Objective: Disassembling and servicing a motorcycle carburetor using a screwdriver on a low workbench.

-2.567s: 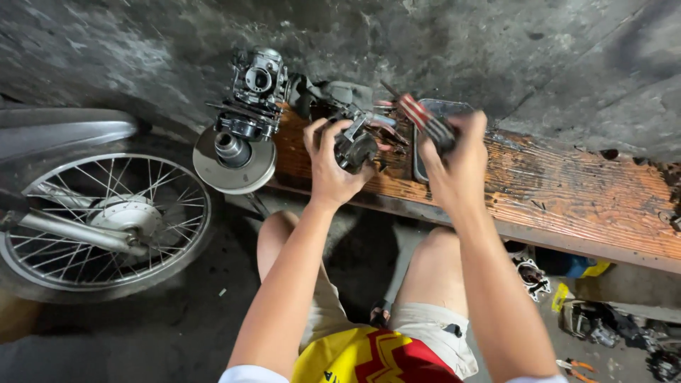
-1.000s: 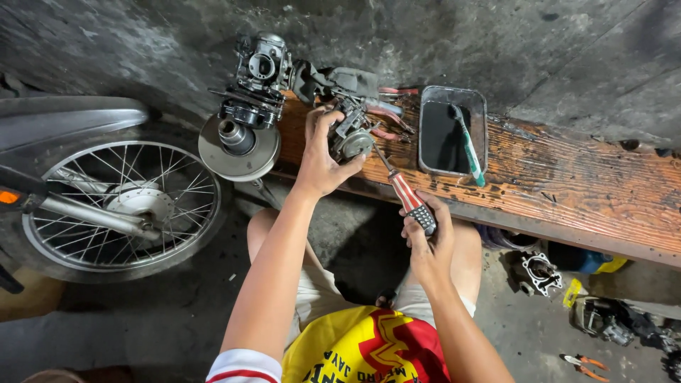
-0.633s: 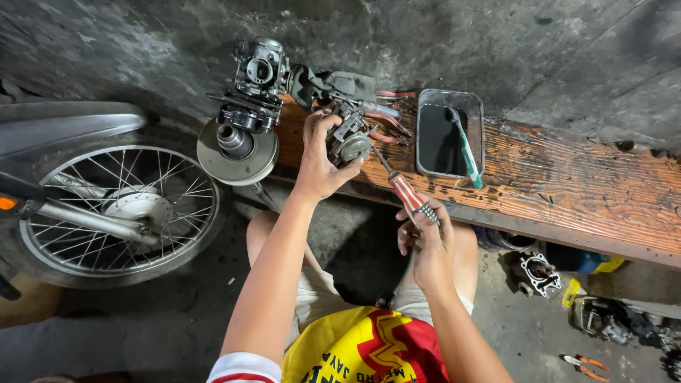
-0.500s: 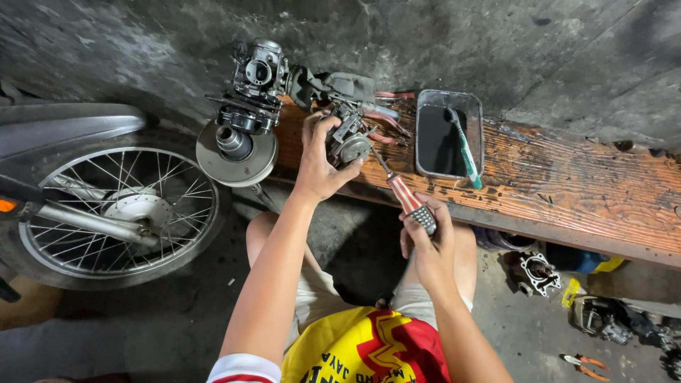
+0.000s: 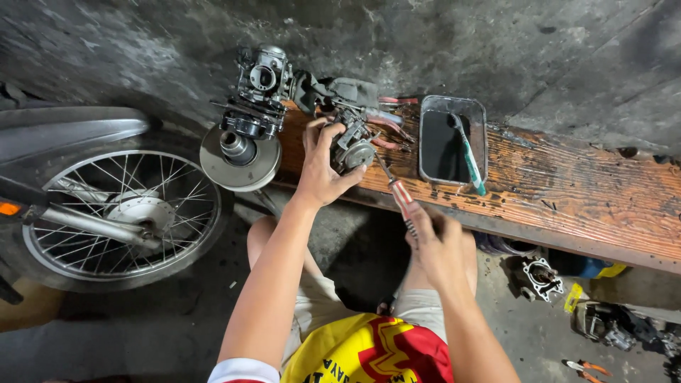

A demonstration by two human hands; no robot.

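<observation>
My left hand [image 5: 323, 170] grips a small grey metal engine part, a carburettor [image 5: 352, 142], held against the near edge of a worn wooden bench [image 5: 567, 191]. My right hand [image 5: 440, 245] is closed around the red and clear handle of a screwdriver [image 5: 399, 195]. The screwdriver's shaft slants up and left, and its tip meets the carburettor at its right side. Both hands are in front of my knees, below the bench edge.
A metal tray [image 5: 452, 138] of dark liquid with a green-handled brush [image 5: 469, 156] rests on the bench. At the bench's left end stand larger engine parts [image 5: 255, 92] and a pulley disc [image 5: 237, 156]. A spoked motorcycle wheel [image 5: 117, 213] is on the left. Parts and pliers lie on the floor at right.
My right hand left the tray area, drew back toward me with the screwdriver, and its tip now sits on the carburettor. My left hand has kept its grip on the part.
</observation>
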